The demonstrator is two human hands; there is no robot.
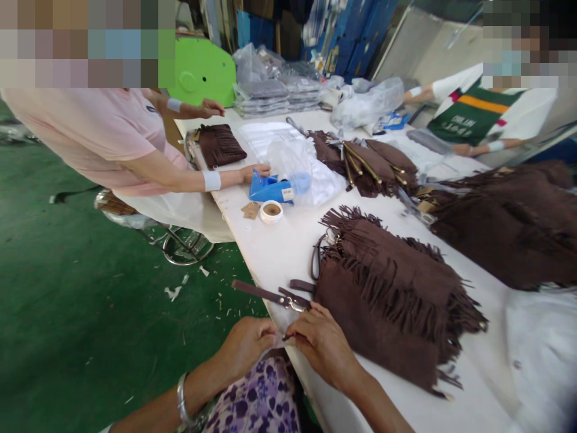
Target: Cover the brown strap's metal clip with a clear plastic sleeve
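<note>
A brown suede fringed bag (pixel 396 300) lies on the white table (pixel 279 252) in front of me. Its brown strap (pixel 265 294) with a metal clasp hangs over the table's near edge. My left hand (pixel 246 349) and my right hand (pixel 322 343) meet at that edge just below the clasp, fingertips pinched together on something small that I cannot make out. The right hand rests against the bag's near corner.
More brown fringed bags (pixel 509 222) are piled at the right and middle (pixel 365 162). A blue tape dispenser (pixel 270 187) and a tape roll (pixel 271 211) sit by a co-worker's hand (pixel 255 173). Another person (pixel 478 114) works at the far right. Green floor lies left.
</note>
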